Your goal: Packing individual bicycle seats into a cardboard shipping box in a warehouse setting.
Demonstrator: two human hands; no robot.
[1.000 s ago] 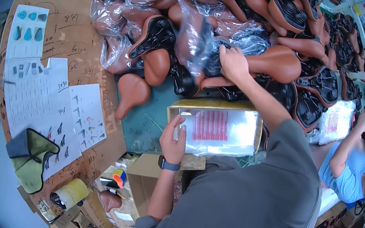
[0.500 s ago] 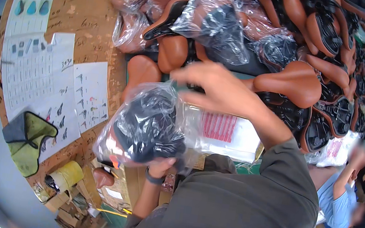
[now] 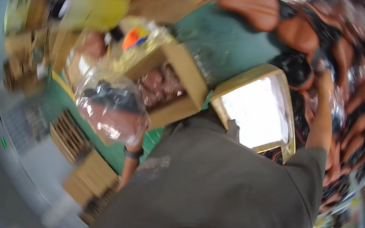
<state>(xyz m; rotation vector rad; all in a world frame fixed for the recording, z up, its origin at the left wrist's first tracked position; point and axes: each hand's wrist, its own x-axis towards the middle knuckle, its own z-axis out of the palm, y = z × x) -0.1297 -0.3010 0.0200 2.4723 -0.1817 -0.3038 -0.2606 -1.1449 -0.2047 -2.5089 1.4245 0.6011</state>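
Note:
A brown bicycle saddle (image 3: 114, 118) with a black underside, wrapped in a clear plastic bag, is in my left hand (image 3: 135, 141). That hand grips the saddle's near right end and has it close to an open carton (image 3: 171, 114). More bagged saddles (image 3: 161, 85) lie inside this carton. My right arm stretches far out to the right. There my right hand (image 3: 324, 73) is among the piled brown saddles, next to a black-bottomed saddle (image 3: 293, 69) and some clear plastic. Motion blurs its fingers, so its grip is not visible.
A box lined in white (image 3: 257, 113) stands in front of me on the green tabletop (image 3: 216, 39). Brown saddles (image 3: 253, 9) extend along the far right. A yellow roll (image 3: 97, 6) sits at upper left. Cartons (image 3: 92, 178) and a pallet (image 3: 70, 135) are on the floor.
My view has swung left. The left hand has carried the bagged saddle over beside the open carton. My right hand has left the bag and reached out into the saddle pile.

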